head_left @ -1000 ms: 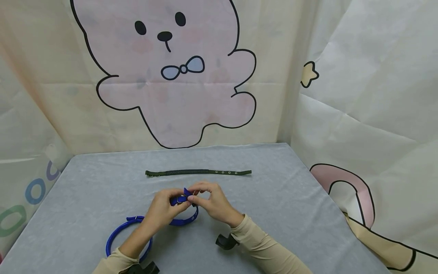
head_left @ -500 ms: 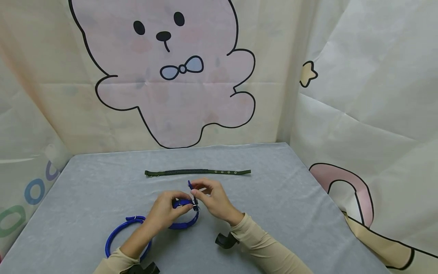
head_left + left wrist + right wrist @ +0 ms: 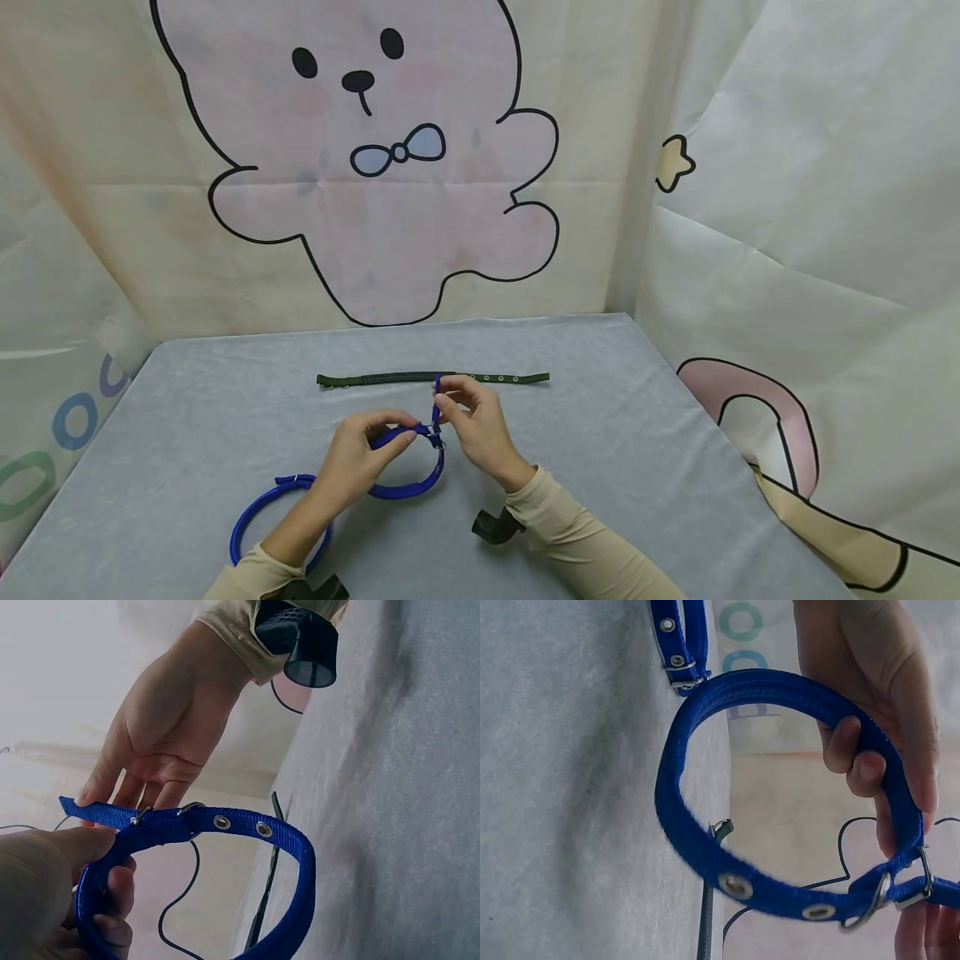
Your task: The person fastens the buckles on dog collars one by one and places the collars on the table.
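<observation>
Looped blue collar (image 3: 776, 898), silvery eyelets (image 3: 222, 823)

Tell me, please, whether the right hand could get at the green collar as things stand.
Probably yes, if the right hand lets go of the held blue collar: the green collar lies uncovered just beyond.

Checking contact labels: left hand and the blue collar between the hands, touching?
Touching. The right wrist view shows the left hand gripping the blue collar, with fingers curled round its band.
</observation>
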{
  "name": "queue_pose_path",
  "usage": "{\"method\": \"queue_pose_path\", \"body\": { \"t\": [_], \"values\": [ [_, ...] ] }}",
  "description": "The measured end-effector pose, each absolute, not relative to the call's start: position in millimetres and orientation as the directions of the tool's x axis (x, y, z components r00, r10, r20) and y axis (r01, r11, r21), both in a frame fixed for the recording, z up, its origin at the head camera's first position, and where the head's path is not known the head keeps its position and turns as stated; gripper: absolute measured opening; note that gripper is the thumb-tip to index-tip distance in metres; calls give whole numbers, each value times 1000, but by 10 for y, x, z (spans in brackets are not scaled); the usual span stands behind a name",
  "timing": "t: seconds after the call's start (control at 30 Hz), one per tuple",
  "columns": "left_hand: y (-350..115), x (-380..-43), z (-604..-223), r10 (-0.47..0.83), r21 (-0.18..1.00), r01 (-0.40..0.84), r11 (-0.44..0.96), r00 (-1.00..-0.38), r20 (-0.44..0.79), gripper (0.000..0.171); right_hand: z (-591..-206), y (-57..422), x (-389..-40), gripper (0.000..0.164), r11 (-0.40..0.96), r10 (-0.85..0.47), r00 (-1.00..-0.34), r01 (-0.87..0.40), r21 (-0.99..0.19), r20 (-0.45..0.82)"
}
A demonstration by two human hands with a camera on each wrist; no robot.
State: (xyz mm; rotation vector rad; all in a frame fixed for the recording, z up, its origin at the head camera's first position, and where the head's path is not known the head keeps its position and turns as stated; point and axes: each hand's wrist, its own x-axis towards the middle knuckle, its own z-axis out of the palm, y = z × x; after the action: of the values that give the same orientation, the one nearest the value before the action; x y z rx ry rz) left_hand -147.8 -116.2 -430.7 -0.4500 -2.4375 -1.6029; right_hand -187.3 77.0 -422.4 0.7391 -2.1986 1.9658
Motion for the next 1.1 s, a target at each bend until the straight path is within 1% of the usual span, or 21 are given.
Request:
{"method": "queue_pose_path", "body": {
  "t": [0.13,0.5,0.87,1.1],
  "values": [
    [-1161,-1464,-4296,182,856,370,361,-928,324,12,-4217,770,-1867,23,42,-281,-877,-418,-908,391],
    [-1149,-1462,-4316,231,802,423,421,-905,357,13,-4219,771,-1859,23,41,-305,-853,-456,-889,424],
    [-1141,-1464,-4326,252,757,465,459,-885,391,16,-4231,767,-1863,24,29,-293,-847,-471,-881,443],
    [-1134,-1466,-4336,260,738,481,473,-877,405,16,-4224,766,-1859,21,31,-293,-845,-476,-879,447]
  ]
}}
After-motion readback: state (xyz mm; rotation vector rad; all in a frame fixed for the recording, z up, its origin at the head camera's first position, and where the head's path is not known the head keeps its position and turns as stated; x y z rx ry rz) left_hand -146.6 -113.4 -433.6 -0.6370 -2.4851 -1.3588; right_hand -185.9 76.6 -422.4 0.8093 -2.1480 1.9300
